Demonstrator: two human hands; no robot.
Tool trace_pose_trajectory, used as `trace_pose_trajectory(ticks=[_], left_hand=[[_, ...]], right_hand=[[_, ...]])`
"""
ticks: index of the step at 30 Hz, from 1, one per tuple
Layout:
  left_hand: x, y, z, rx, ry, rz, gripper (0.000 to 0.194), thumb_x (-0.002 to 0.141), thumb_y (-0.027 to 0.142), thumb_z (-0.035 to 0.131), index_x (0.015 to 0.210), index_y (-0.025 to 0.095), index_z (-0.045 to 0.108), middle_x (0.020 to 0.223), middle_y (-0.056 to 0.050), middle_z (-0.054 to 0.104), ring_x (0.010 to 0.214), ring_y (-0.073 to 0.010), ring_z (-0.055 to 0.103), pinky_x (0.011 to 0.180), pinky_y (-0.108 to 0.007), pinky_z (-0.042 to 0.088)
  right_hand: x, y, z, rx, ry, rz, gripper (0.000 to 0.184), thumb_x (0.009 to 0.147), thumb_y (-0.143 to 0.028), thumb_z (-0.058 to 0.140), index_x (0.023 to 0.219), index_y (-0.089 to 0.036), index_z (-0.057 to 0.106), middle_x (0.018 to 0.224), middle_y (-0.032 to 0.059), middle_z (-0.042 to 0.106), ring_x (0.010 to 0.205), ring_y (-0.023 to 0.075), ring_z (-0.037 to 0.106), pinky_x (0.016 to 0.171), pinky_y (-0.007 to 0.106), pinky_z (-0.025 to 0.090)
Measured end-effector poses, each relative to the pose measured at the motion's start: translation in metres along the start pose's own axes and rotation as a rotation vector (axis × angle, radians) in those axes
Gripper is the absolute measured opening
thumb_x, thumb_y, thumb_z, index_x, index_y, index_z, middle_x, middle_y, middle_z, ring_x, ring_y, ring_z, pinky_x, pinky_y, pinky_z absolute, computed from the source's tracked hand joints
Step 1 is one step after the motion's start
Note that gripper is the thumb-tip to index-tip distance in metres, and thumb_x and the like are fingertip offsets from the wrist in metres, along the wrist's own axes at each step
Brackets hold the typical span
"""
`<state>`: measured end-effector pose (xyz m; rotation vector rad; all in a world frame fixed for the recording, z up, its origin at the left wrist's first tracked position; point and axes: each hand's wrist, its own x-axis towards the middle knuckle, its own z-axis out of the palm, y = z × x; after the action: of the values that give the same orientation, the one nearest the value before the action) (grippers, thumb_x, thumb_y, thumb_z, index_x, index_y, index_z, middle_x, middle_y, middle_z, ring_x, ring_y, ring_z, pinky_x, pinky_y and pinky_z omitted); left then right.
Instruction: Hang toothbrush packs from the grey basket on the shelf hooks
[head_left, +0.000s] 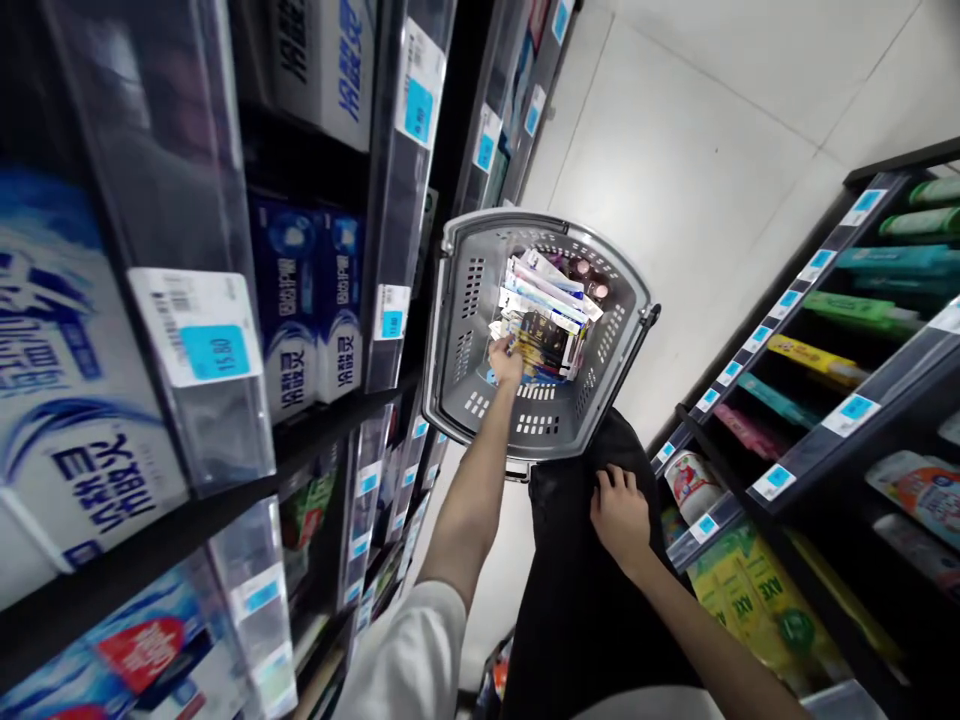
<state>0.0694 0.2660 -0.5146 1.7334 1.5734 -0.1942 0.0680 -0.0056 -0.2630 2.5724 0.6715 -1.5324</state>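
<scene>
A grey plastic shopping basket (457, 330) stands on the floor ahead of me, holding a stack of boxed goods (544, 310) and small bottles with pink caps (589, 275). My left hand (505, 363) reaches down into the basket and its fingers are closed on the near end of the boxes. My right hand (620, 510) rests flat on my black-trousered thigh, fingers spread, holding nothing.
Dark shelving rises on my left with blue-and-white toothpaste boxes (315, 300) and blue price tags (214, 350). Another shelf unit (810, 400) on the right carries coloured tubes, cans and green packs. A light tiled floor (712, 130) runs between them.
</scene>
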Motion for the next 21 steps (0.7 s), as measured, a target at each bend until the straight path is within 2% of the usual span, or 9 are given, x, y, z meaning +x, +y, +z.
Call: trace_pose_trajectory(ticks=[3, 7, 10, 12, 16, 19, 21], left_hand=[[-0.025, 0.001, 0.007, -0.114, 0.109, -0.006, 0.019, 0.085, 0.02, 0.062, 0.1, 0.015, 0.073, 0.117, -0.012, 0.068, 0.109, -0.0219, 0.065, 0.099, -0.031, 0.05], [-0.058, 0.001, 0.012, -0.248, 0.196, -0.036, 0.011, 0.085, 0.021, 0.065, 0.094, 0.015, 0.066, 0.097, -0.011, 0.069, 0.089, -0.0203, 0.068, 0.083, -0.032, 0.055], [-0.081, 0.002, 0.011, -0.353, 0.174, -0.007, 0.017, 0.084, 0.019, 0.066, 0.099, 0.016, 0.06, 0.088, -0.007, 0.068, 0.079, -0.0169, 0.067, 0.074, -0.028, 0.055], [-0.1, 0.004, 0.003, -0.414, 0.122, 0.042, 0.016, 0.083, 0.017, 0.066, 0.098, 0.017, 0.06, 0.085, -0.005, 0.068, 0.078, -0.0161, 0.068, 0.075, -0.027, 0.055], [-0.16, 0.011, -0.032, -0.461, -0.003, 0.191, 0.011, 0.081, 0.011, 0.062, 0.084, 0.021, 0.065, 0.088, -0.004, 0.072, 0.091, -0.019, 0.068, 0.091, -0.033, 0.053], [-0.231, 0.017, -0.073, -0.444, -0.071, 0.281, 0.023, 0.078, 0.003, 0.053, 0.078, 0.022, 0.066, 0.093, -0.003, 0.073, 0.096, -0.0191, 0.068, 0.094, -0.034, 0.051], [-0.289, 0.021, -0.105, -0.423, -0.064, 0.305, 0.028, 0.077, 0.001, 0.049, 0.078, 0.023, 0.066, 0.093, -0.003, 0.073, 0.094, -0.0186, 0.068, 0.09, -0.033, 0.053]], right_hand=[[-0.001, -0.003, 0.003, -0.015, -0.006, -0.005, 0.026, 0.096, -0.021, 0.049, 0.116, -0.019, 0.065, 0.132, 0.0127, 0.061, 0.116, 0.0294, 0.054, 0.085, 0.038, 0.05], [-0.003, -0.001, 0.006, -0.049, 0.01, -0.014, 0.026, 0.096, -0.022, 0.049, 0.115, -0.019, 0.066, 0.131, 0.0126, 0.062, 0.115, 0.0294, 0.054, 0.082, 0.036, 0.049], [-0.006, 0.002, 0.009, -0.085, 0.031, -0.027, 0.026, 0.096, -0.023, 0.048, 0.114, -0.018, 0.067, 0.128, 0.0137, 0.064, 0.113, 0.0293, 0.055, 0.079, 0.035, 0.049], [-0.008, 0.002, 0.014, -0.106, 0.046, -0.036, 0.027, 0.096, -0.023, 0.048, 0.113, -0.017, 0.067, 0.125, 0.0143, 0.064, 0.111, 0.0294, 0.056, 0.079, 0.035, 0.049], [-0.011, -0.001, 0.028, -0.146, 0.051, -0.056, 0.028, 0.095, -0.023, 0.048, 0.114, -0.015, 0.067, 0.123, 0.0158, 0.065, 0.112, 0.0306, 0.057, 0.082, 0.036, 0.049], [-0.021, 0.0, 0.037, -0.186, 0.014, -0.053, 0.033, 0.096, -0.025, 0.045, 0.12, -0.013, 0.066, 0.125, 0.0181, 0.064, 0.114, 0.0324, 0.058, 0.085, 0.038, 0.049], [-0.04, 0.004, 0.032, -0.208, -0.053, -0.032, 0.038, 0.097, -0.026, 0.044, 0.127, -0.012, 0.063, 0.134, 0.0203, 0.06, 0.119, 0.0341, 0.057, 0.087, 0.04, 0.05]])
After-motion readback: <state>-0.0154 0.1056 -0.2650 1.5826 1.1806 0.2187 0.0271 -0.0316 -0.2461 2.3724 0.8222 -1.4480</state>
